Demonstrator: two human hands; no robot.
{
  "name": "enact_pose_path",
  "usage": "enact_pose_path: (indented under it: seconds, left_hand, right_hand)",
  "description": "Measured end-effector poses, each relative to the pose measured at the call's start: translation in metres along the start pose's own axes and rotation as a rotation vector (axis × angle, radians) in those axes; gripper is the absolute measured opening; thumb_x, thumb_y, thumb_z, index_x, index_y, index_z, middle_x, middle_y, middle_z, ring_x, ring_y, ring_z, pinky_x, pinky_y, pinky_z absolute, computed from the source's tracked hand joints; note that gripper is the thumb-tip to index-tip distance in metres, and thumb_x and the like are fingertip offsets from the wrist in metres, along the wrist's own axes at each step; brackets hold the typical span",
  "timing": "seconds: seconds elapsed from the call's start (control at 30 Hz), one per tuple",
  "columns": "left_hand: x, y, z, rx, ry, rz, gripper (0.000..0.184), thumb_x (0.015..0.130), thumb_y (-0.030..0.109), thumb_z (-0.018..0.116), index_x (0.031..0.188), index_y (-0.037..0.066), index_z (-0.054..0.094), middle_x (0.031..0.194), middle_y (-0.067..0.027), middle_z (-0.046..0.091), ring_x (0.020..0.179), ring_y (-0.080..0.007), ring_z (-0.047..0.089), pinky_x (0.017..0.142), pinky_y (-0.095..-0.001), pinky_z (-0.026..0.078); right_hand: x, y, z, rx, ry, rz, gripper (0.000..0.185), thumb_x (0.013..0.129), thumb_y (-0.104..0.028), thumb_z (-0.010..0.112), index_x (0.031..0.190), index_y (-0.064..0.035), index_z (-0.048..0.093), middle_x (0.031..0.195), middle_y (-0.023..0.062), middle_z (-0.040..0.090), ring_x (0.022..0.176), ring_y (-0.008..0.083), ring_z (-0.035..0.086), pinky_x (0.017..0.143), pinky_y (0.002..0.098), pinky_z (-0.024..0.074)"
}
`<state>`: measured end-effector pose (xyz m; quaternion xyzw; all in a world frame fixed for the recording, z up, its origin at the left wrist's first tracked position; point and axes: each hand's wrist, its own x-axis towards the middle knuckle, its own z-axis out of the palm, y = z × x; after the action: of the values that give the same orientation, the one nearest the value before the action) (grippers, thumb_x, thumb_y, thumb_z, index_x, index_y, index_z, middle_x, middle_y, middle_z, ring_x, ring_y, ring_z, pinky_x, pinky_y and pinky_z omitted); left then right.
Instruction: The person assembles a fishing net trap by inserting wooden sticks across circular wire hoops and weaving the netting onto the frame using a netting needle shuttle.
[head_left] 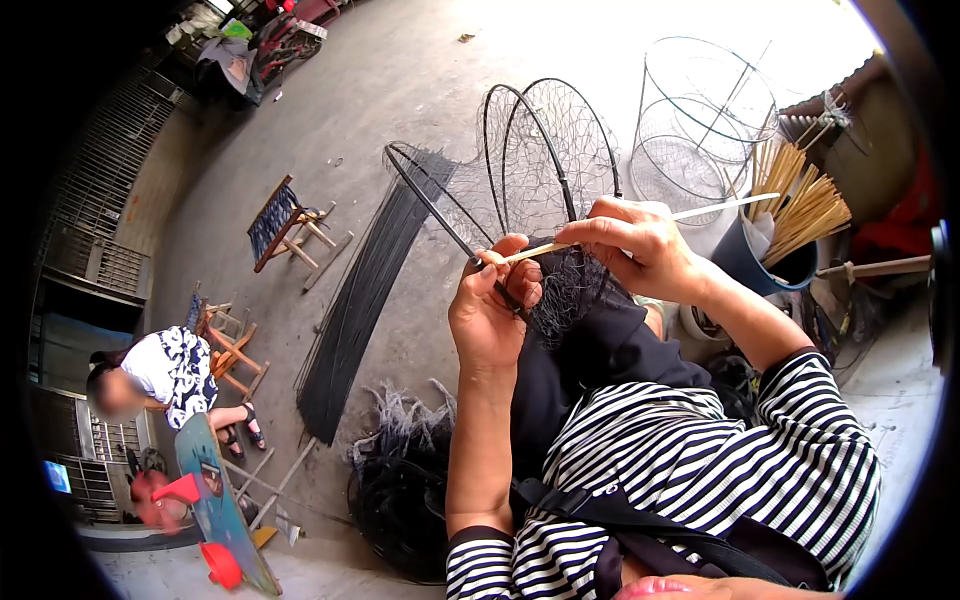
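Observation:
My left hand (487, 310) has its fingers closed round a black hoop (430, 205) of a netted frame, near one end of a thin pale strip (535, 251). With fingers pressed together, my right hand (640, 245) grips the same strip, and a white length (730, 205) sticks out beyond it to the right. Dark netting (565, 300) hangs bunched between and below my hands. More black hoops with fine mesh (540, 150) stand just beyond them. The exact contact at my left fingertips is too small to tell.
A blue bucket (745, 255) of wooden sticks (800, 205) stands at right, below a netted hoop frame (700, 130). Long black rods (365, 310) lie left of my arm. Farther left are a folding stool (280, 225) and a seated person (170, 375) beside a tilted board (215, 500).

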<state>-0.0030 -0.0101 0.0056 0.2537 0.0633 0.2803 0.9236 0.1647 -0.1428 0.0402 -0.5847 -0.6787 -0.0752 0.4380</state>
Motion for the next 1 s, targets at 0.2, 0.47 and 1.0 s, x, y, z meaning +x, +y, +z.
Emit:
enact_pose_path:
  seconds: [0.2, 0.47, 1.0]
  left_hand:
    - [0.005, -0.013, 0.006, 0.439, 0.071, 0.059, 0.013, 0.087, 0.010, 0.058, 0.096, 0.002, 0.060, 0.094, -0.0086, 0.065, 0.075, -0.0167, 0.061, 0.061, -0.0280, 0.048]
    - [-0.011, 0.009, 0.006, 0.619, 0.038, 0.098, 0.027, 0.095, 0.023, 0.057, 0.108, 0.001, 0.063, 0.100, -0.0132, 0.067, 0.078, -0.0199, 0.065, 0.072, -0.0343, 0.054]
    - [-0.038, -0.007, -0.012, 1.784, 0.006, 0.712, 0.010, 0.083, -0.001, 0.067, 0.092, 0.002, 0.065, 0.085, -0.0086, 0.062, 0.066, -0.0168, 0.061, 0.062, -0.0256, 0.049]
  right_hand:
    - [0.017, -0.018, 0.015, 0.142, 0.021, 0.015, 0.038, 0.078, 0.004, 0.062, 0.113, -0.0100, 0.064, 0.072, 0.0072, 0.053, 0.060, 0.0250, 0.056, 0.051, 0.0329, 0.0431]
    - [0.015, 0.004, 0.014, 0.531, 0.106, 0.348, 0.024, 0.093, -0.008, 0.058, 0.115, -0.0053, 0.066, 0.098, 0.0036, 0.065, 0.084, 0.0082, 0.053, 0.075, 0.0243, 0.0441]
    - [0.015, 0.008, 0.006, 0.203, -0.015, 0.236, 0.025, 0.091, -0.003, 0.058, 0.113, -0.0091, 0.066, 0.078, 0.0050, 0.056, 0.068, 0.0139, 0.047, 0.060, 0.0260, 0.0398]
